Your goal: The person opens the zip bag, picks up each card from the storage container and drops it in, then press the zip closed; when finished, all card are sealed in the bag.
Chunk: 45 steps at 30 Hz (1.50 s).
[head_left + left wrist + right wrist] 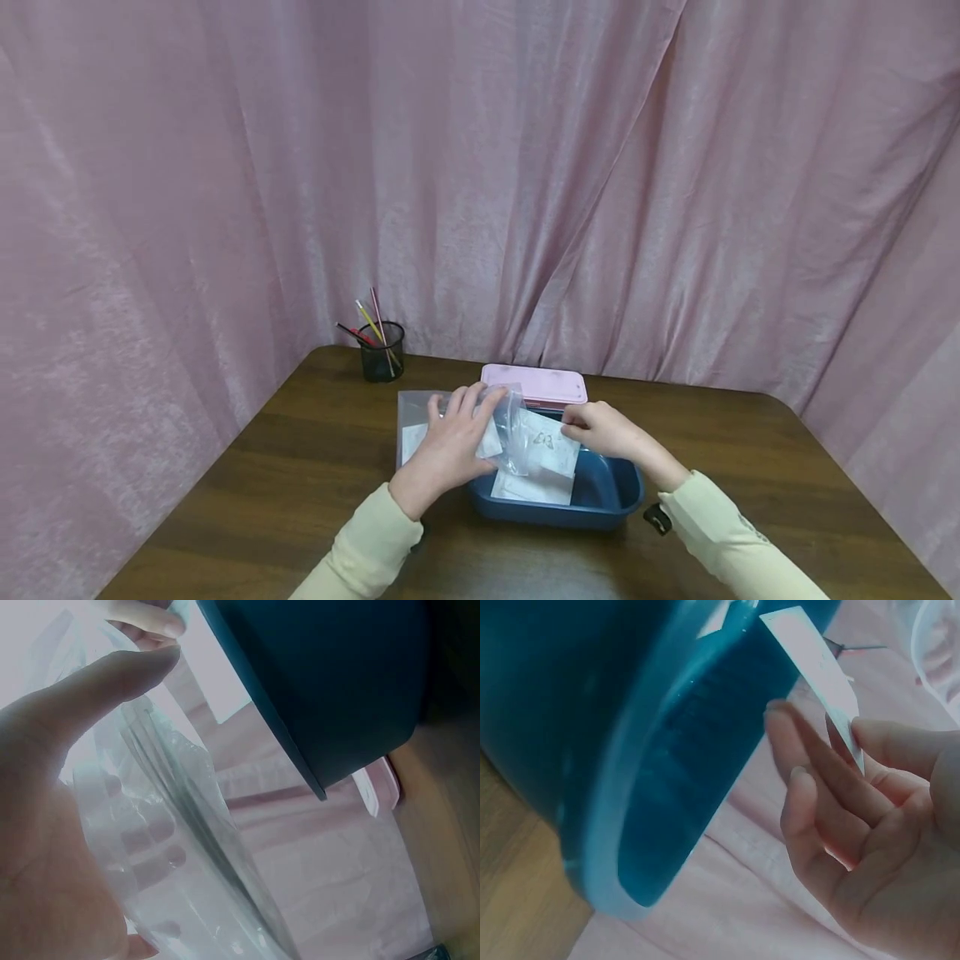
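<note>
My left hand [452,440] grips a clear plastic bag [513,419] just left of a dark blue bin [609,502]. In the left wrist view the bag [174,851] lies between my thumb and fingers [147,662], with the bin's wall [337,675] close by. My right hand [600,429] is over the bin and pinches a white paper slip [552,443] with writing on it. The right wrist view shows the slip [821,664] held between thumb and fingers [821,776], beside the bin's rim [611,825]. More white papers [534,487] lie in the bin.
A pink flat case [534,385] lies right behind the bin. A black mesh cup with pencils [381,352] stands at the back left of the brown table [285,492]. Pink curtains [525,167] close in the back and sides.
</note>
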{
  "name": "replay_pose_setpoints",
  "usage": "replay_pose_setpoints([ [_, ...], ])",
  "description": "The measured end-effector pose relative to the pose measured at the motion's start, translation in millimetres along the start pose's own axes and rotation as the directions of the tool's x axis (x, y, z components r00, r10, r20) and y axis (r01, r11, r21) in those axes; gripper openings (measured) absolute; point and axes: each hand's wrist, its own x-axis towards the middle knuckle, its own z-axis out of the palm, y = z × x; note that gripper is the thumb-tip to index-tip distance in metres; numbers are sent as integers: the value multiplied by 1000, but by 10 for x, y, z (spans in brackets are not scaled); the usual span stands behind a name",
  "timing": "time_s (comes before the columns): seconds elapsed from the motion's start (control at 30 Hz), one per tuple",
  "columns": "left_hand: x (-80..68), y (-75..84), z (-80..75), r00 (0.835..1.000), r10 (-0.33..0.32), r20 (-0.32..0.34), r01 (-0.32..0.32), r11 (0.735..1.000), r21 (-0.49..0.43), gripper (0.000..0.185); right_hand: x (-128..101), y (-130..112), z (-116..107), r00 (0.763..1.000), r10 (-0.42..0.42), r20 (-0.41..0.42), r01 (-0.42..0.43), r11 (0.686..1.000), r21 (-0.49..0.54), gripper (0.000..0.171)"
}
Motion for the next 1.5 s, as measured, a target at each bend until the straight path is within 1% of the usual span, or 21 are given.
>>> replay_pose_setpoints([
  [0.17, 5, -3, 9, 1000, -5, 3, 5, 1000, -6, 97, -66, 0, -18, 998, 52, -17, -51, 997, 66, 10],
  [0.37, 12, -10, 29, 1000, -2, 6, 2, 1000, 0, 97, -155, -18, -48, 992, 113, -57, -108, 990, 86, 14],
  [0.47, 14, -12, 37, 1000, -8, 9, 8, 1000, 3, 97, -201, -34, -73, 987, 142, -71, -133, 984, 117, 14],
  [0.67, 5, -15, 50, 1000, -18, 24, 18, 1000, -13, 96, -303, -34, -105, 979, 176, -103, -152, 967, 205, 12],
  [0.9, 9, -21, 60, 1000, -17, 14, 18, 1000, -14, 96, -410, 23, -119, 963, 219, -158, -171, 947, 272, 11],
  [1.03, 18, -21, 53, 1000, -22, 8, 22, 1000, -3, 96, -452, 48, -145, 945, 262, -195, -190, 927, 323, 13],
  [1.2, 22, -23, 47, 999, -36, 4, 36, 999, 15, 97, -472, 69, -167, 922, 306, -238, -212, 912, 352, 20],
  [1.3, 24, -22, 52, 999, -39, 7, 39, 999, 18, 97, -475, 73, -176, 913, 333, -236, -228, 896, 381, 23],
  [1.43, 25, -24, 65, 999, -39, 9, 38, 999, 15, 97, -478, 83, -186, 903, 372, -216, -247, 859, 448, 27],
  [1.5, 24, -24, 69, 999, -37, 8, 37, 999, 13, 97, -476, 91, -188, 902, 384, -200, -250, 839, 483, 28],
])
